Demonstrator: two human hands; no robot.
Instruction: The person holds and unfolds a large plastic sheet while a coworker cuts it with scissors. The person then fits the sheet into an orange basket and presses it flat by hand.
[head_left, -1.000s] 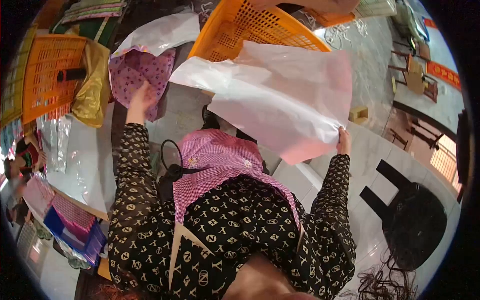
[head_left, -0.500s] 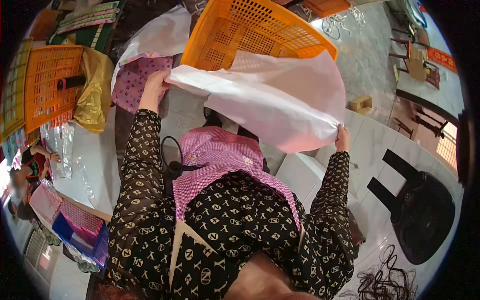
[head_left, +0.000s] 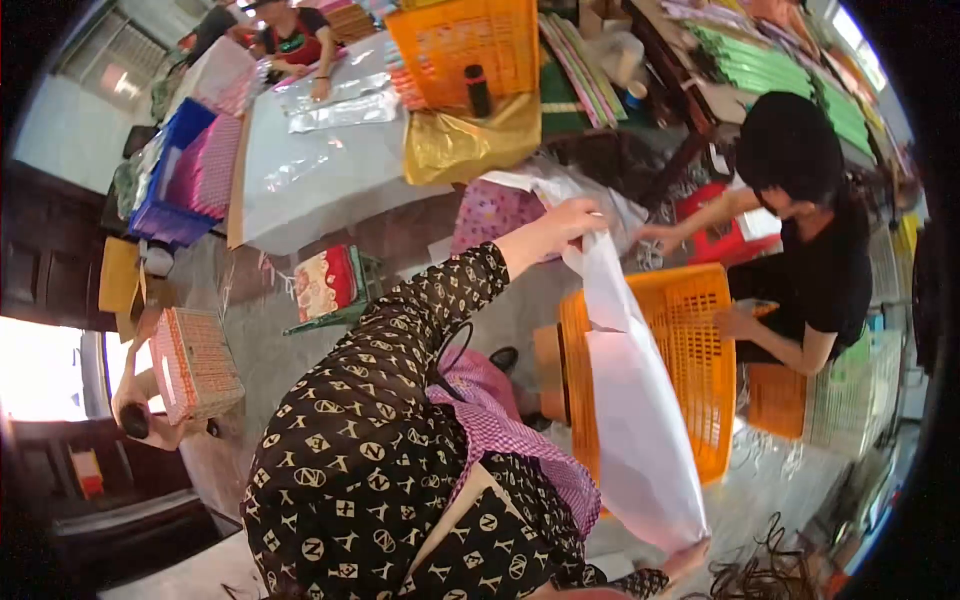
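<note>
Across your front: your right hand [head_left: 686, 562] is grasping one end of a long, thin white sheet [head_left: 648, 405]; your left hand [head_left: 575, 222] is pinching the other. Beyond, an orange perforated plastic basket [head_left: 712, 335] is standing beside a black-clad person [head_left: 846, 262].

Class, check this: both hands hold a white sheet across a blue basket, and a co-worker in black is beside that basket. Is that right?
The colour is wrong: the head view shows an orange basket. The left hand and right hand do hold the white sheet across it, with the co-worker in black beside it.
</note>
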